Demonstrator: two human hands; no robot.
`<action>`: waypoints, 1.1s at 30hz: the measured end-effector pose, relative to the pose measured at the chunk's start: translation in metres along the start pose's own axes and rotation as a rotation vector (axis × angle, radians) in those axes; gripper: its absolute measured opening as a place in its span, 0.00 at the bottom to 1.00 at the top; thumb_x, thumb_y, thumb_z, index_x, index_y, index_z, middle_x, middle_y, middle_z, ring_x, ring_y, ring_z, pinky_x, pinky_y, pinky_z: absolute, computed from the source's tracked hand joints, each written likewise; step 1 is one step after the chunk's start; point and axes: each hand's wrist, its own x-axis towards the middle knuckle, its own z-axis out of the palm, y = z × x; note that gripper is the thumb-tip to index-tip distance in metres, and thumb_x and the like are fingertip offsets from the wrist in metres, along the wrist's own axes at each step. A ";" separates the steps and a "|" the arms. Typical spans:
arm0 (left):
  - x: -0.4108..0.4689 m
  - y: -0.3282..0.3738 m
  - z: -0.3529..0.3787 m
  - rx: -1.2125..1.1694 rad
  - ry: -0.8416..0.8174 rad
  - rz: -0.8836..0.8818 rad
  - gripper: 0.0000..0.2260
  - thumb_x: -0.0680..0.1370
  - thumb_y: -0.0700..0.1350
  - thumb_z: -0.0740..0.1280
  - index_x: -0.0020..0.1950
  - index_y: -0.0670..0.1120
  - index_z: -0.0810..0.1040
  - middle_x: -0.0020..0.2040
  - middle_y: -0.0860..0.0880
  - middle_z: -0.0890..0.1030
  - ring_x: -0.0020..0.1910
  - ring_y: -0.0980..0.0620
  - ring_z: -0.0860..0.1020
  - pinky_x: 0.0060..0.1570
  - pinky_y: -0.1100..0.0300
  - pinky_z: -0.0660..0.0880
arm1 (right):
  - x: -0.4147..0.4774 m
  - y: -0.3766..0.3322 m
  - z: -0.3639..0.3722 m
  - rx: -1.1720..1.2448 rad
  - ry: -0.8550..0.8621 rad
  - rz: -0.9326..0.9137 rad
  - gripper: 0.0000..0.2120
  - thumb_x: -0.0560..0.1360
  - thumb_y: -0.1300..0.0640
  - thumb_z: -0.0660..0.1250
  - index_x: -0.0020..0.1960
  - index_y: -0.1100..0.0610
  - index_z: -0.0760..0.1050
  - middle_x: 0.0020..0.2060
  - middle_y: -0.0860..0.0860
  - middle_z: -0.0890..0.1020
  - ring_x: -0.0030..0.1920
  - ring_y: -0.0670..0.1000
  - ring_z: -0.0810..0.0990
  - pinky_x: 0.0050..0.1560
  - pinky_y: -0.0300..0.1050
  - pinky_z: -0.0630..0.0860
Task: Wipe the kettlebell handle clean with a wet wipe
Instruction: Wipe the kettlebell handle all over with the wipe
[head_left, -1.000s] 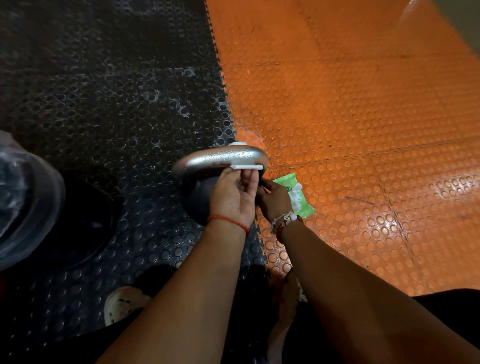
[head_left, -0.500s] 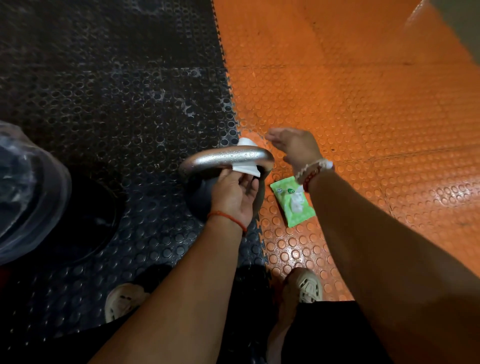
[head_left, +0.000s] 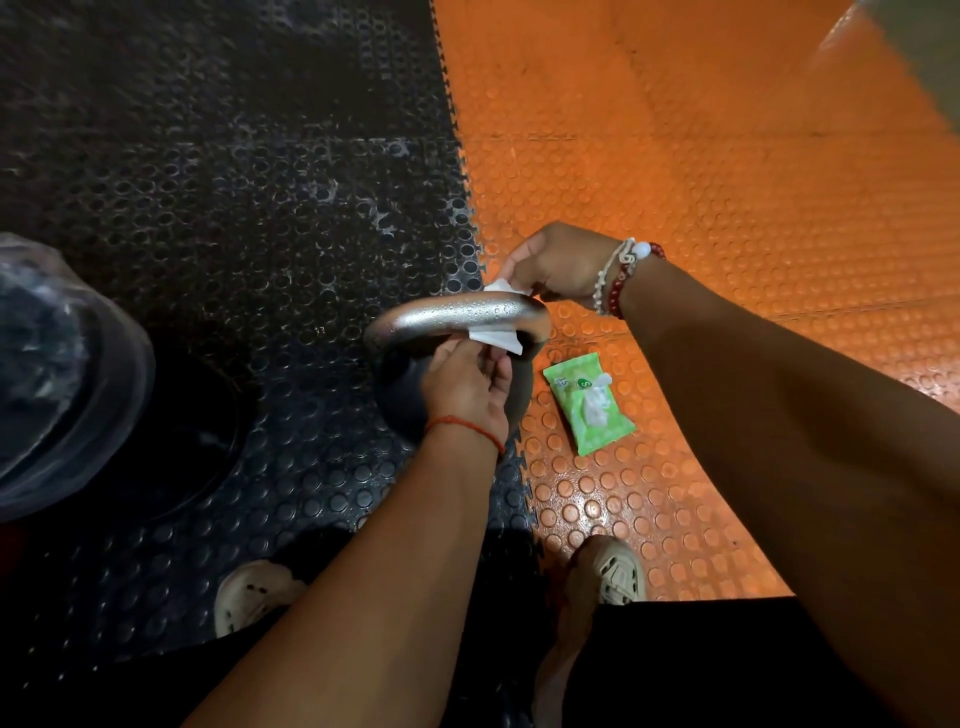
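Observation:
A black kettlebell (head_left: 402, 392) stands on the floor where the black and orange mats meet. Its silver handle (head_left: 452, 317) is speckled with droplets. A white wet wipe (head_left: 496, 338) is looped round the handle's right part. My left hand (head_left: 470, 384) pinches the wipe's near end under the handle. My right hand (head_left: 558, 265) reaches over from the far side and pinches the wipe's far end (head_left: 501, 287) behind the handle.
A green pack of wet wipes (head_left: 589, 402) lies on the orange mat (head_left: 727, 208) just right of the kettlebell. A plastic-wrapped dark object (head_left: 57, 374) sits at the left on the black mat (head_left: 234, 208). My two feet in pale shoes (head_left: 615, 571) are below.
My right hand left the near side by the wipe pack, swung round the handle's far side and took the wipe's far end. My left hand kept its hold.

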 end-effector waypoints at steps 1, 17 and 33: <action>-0.001 0.000 -0.001 -0.030 0.001 -0.005 0.07 0.79 0.36 0.62 0.47 0.46 0.76 0.40 0.48 0.79 0.37 0.55 0.77 0.36 0.66 0.75 | -0.002 0.000 0.000 0.020 -0.006 -0.006 0.10 0.61 0.61 0.65 0.35 0.52 0.84 0.37 0.60 0.82 0.39 0.56 0.74 0.45 0.59 0.75; -0.001 0.011 -0.018 -0.204 -0.081 -0.019 0.13 0.82 0.34 0.54 0.65 0.39 0.71 0.48 0.43 0.78 0.45 0.51 0.80 0.48 0.59 0.79 | -0.017 -0.004 -0.005 -0.024 -0.008 -0.127 0.15 0.68 0.65 0.64 0.39 0.48 0.84 0.36 0.54 0.84 0.39 0.52 0.76 0.46 0.51 0.77; 0.034 0.013 -0.069 0.106 0.486 0.317 0.09 0.75 0.35 0.68 0.55 0.43 0.77 0.42 0.46 0.80 0.41 0.51 0.78 0.39 0.62 0.76 | -0.035 0.000 -0.003 -0.123 0.126 -0.183 0.12 0.73 0.66 0.64 0.46 0.54 0.84 0.21 0.44 0.77 0.19 0.43 0.63 0.23 0.35 0.63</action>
